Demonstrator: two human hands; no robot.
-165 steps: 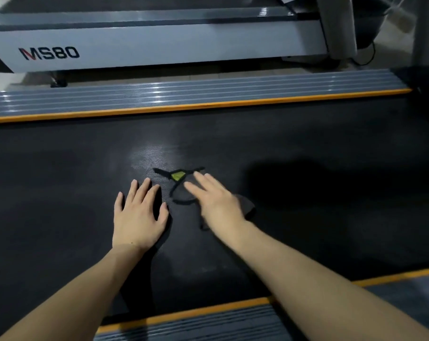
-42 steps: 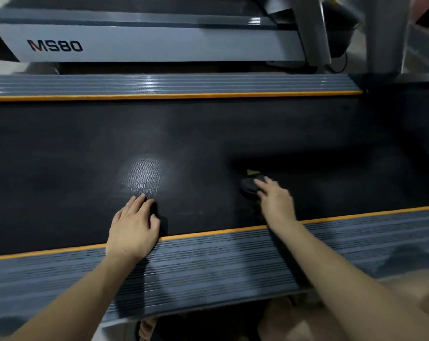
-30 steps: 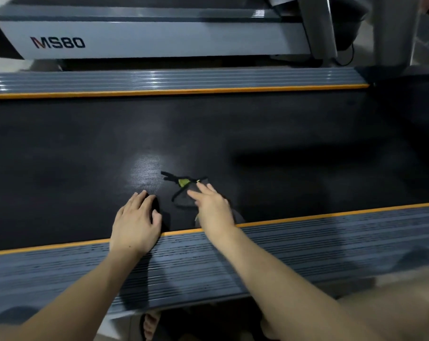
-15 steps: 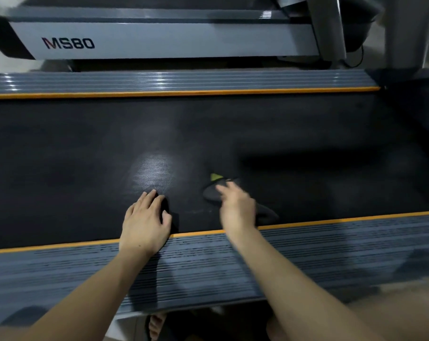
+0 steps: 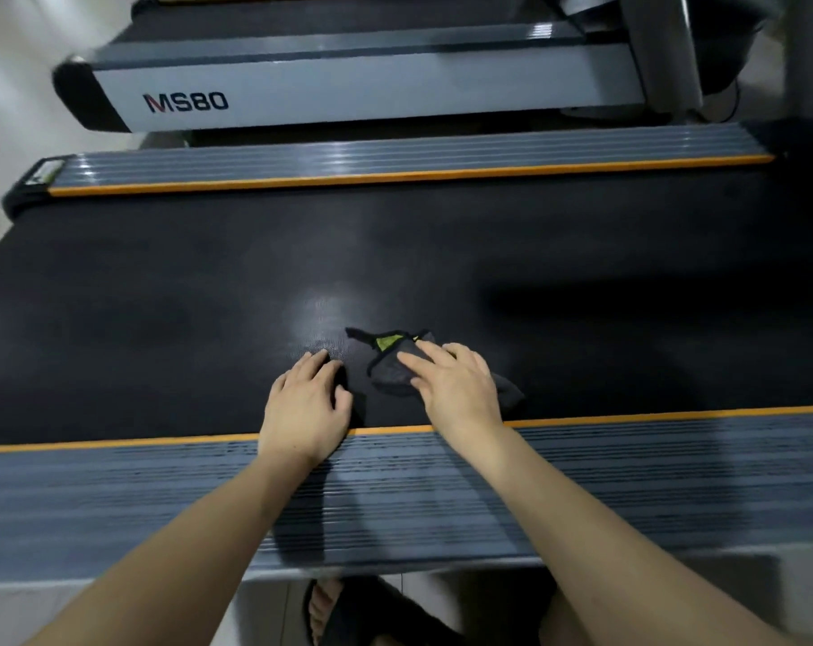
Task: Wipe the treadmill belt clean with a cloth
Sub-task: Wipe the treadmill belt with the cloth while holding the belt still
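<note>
The black treadmill belt (image 5: 208, 296) runs across the view from left to right. A dark grey cloth (image 5: 388, 366) with a yellow-green patch lies bunched on it near the front edge. My right hand (image 5: 455, 389) presses flat on the cloth, fingers spread and pointing up-left, so part of the cloth is hidden under the palm. My left hand (image 5: 306, 403) rests flat just to the left of the cloth, its fingers on the belt and its heel on the near side rail, holding nothing.
Grey ribbed side rails with orange strips border the belt, one near me (image 5: 628, 477) and one on the far side (image 5: 395, 156). A second treadmill marked MS80 (image 5: 348, 86) stands behind. My sandalled foot (image 5: 334, 603) shows on the floor below.
My right hand has kept sliding the cloth left and right along the belt's front edge; it now sits closer to my left hand, with the cloth spread out leftward. The view has shifted left.
</note>
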